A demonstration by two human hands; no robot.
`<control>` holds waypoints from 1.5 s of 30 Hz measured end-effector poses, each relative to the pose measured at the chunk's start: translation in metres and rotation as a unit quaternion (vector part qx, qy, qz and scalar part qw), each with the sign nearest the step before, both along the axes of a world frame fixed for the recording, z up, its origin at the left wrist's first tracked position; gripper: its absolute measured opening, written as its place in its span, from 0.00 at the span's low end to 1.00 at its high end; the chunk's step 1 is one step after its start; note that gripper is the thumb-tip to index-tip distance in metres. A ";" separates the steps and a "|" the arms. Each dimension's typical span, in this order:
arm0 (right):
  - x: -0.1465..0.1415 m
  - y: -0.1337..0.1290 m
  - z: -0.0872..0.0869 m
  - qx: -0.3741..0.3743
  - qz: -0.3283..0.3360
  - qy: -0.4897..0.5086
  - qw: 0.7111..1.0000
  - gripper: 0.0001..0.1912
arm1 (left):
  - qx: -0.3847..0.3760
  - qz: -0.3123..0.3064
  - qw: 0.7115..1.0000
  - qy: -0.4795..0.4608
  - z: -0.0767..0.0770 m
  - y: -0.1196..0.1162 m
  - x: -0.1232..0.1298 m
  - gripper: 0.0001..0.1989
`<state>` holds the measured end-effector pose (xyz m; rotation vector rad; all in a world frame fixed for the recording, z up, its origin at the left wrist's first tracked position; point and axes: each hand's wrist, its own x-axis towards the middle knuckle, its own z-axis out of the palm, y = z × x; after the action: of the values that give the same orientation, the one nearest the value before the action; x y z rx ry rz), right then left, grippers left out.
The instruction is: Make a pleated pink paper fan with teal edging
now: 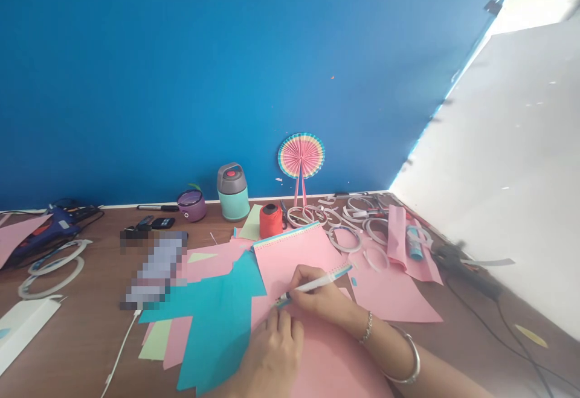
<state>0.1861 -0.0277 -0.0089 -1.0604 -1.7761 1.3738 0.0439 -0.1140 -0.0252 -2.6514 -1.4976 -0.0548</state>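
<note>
Seemingly marks near pink paper [338, 362] with pen [312, 283] in right hand [322, 299], resting left hand [275, 346] there with unclear grip; next needs steadiness.

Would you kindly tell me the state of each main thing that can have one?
Slim white pen with blue end, tilted, held in right hand
Pink paper sheet under left hand, flat
Round pleated pink-and-blue paper fan, spread open, upright
Turquoise flask with grey lid, closed, upright
Red cylinder with dark top, upright
Small purple pot, upright
Pixelated grey device, lying down, details hidden
</note>
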 end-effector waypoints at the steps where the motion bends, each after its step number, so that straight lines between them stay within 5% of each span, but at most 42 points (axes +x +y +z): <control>1: 0.002 0.000 0.002 0.017 -0.030 0.016 0.999 0.03 | -0.007 -0.005 1.000 0.001 0.000 0.000 0.000 0.09; 6: 0.011 -0.004 0.012 0.135 -0.174 0.075 0.973 0.05 | -0.032 -0.022 0.999 0.010 0.003 0.001 0.000 0.12; 15: -0.006 0.000 -0.004 -0.014 -0.017 0.045 0.999 0.04 | -0.011 0.004 1.000 -0.020 -0.003 0.001 0.003 0.10; 27: -0.006 -0.002 -0.007 -0.003 -0.006 -0.013 1.000 0.03 | 0.024 0.000 0.999 -0.040 -0.005 0.000 0.003 0.12; 37: -0.006 -0.001 -0.011 0.001 0.004 -0.018 1.000 0.04 | -0.091 0.005 0.996 -0.014 0.014 0.001 0.005 0.18; 45: -0.007 -0.002 -0.007 -0.004 0.016 -0.008 1.000 0.02 | -0.109 0.014 0.994 -0.004 0.018 0.002 0.007 0.18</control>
<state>0.1793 -0.0292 -0.0154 -1.0552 -1.8071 1.3970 0.0507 -0.1115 -0.0068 -2.7978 -1.6280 0.1074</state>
